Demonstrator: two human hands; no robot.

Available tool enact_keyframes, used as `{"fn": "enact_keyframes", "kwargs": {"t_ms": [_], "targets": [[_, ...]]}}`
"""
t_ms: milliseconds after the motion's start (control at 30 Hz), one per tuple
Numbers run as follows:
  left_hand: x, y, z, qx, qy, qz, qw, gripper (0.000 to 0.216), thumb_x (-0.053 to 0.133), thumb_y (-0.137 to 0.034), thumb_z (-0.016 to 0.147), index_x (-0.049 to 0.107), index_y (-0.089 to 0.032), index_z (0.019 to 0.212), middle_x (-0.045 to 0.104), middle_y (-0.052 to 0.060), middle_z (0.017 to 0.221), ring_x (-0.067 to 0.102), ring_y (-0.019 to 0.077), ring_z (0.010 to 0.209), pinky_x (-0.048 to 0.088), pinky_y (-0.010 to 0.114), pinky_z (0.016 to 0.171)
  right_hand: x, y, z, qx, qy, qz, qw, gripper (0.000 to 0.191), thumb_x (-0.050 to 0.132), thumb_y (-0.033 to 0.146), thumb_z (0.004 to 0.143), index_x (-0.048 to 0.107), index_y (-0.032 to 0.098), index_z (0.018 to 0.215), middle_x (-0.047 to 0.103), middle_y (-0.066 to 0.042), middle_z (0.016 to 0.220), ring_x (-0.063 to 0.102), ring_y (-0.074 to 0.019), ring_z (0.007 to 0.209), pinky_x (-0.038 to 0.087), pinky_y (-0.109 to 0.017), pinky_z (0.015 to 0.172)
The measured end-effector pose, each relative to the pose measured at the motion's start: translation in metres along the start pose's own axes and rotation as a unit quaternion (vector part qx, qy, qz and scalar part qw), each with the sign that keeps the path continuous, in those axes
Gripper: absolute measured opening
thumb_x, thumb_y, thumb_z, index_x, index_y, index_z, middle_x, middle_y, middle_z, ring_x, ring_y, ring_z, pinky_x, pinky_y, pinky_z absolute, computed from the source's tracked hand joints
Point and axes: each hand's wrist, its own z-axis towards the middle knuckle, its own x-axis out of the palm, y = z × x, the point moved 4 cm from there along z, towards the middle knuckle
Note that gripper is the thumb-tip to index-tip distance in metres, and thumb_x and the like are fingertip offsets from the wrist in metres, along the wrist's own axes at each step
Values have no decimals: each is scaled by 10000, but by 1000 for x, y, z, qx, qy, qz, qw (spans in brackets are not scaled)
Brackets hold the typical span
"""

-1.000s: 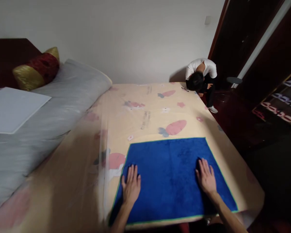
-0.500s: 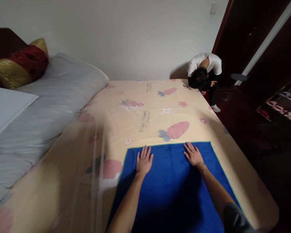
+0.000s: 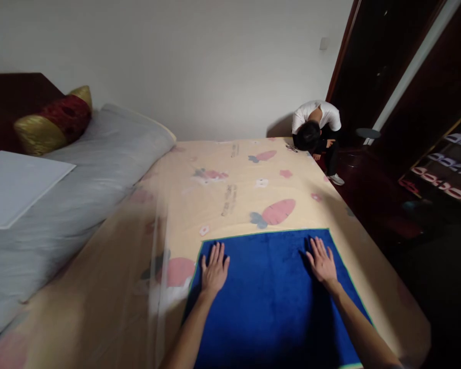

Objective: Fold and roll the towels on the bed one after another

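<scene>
A blue cloth (image 3: 269, 292) with a thin green edge lies spread out on the bed, over a cream sheet (image 3: 238, 210) printed with carrots and flowers. My left hand (image 3: 215, 269) is on the cloth near its far left corner, palm down with the fingers extended. Close to the far right corner, my right hand (image 3: 322, 261) is over the cloth, fingers stretched and slightly apart. A shadow shows beside it, and I cannot tell how firmly it touches. Nothing is held in either hand.
A person (image 3: 317, 125) in a white top sits bent forward at the bed's far right corner, near a pair of glasses (image 3: 291, 148). Grey bedding (image 3: 100, 159) fills the left side, bearing a white board (image 3: 23, 189) and a red-gold pillow (image 3: 57, 123). A shoe rack (image 3: 441, 164) stands right.
My hands have moved farther apart, the left one leftward and the right one rightward, and both sit a little nearer to me on the cloth. The camera view has shifted slightly.
</scene>
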Motion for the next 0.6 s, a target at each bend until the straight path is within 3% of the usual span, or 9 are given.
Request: {"fn": "enact_keyframes", "kwargs": {"t_ms": [100, 267, 400, 500, 600], "targets": [[2, -6, -52, 57, -8, -14, 998, 572, 238, -439, 983, 219, -243, 1519, 313, 48, 1562, 276, 203, 1447, 198, 453, 1180, 0, 10, -42, -49, 21, 23, 998, 623, 226, 558, 966, 301, 261, 1508, 276, -31, 1572, 236, -201, 1454, 194, -414, 1181], [2, 57, -143, -14, -38, 27, 999, 559, 253, -419, 962, 265, -285, 1505, 365, 34, 1536, 346, 201, 1416, 272, 456, 1147, -10, -57, -109, 28, 19, 20, 999, 716, 177, 582, 931, 349, 169, 1490, 323, -102, 1548, 269, -261, 1440, 206, -511, 1168], [-11, 92, -186, -49, -68, 42, 996, 559, 228, -386, 953, 205, -332, 1509, 386, 12, 1523, 370, 190, 1401, 274, 475, 1139, -11, -88, -136, 69, 5, 33, 997, 769, 150, 625, 890, 321, 197, 1506, 379, -78, 1524, 275, -267, 1432, 202, -507, 1177], [-24, 87, -192, -53, -83, 33, 995, 596, 254, -336, 942, 87, -342, 1515, 350, -1, 1538, 324, 184, 1422, 265, 477, 1143, -15, -63, -142, 82, -70, 44, 993, 719, 175, 617, 894, 227, 291, 1532, 403, -62, 1510, 283, -282, 1421, 211, -543, 1167], [-34, 57, -184, -13, -97, 7, 995, 632, 264, -325, 937, -55, -421, 1474, 335, -81, 1531, 315, 136, 1419, 278, 432, 1150, -17, 1, -143, -5, -80, 89, 993, 625, 255, 529, 944, 201, 328, 1533, 370, -53, 1527, 302, -259, 1416, 272, -528, 1151]]}}
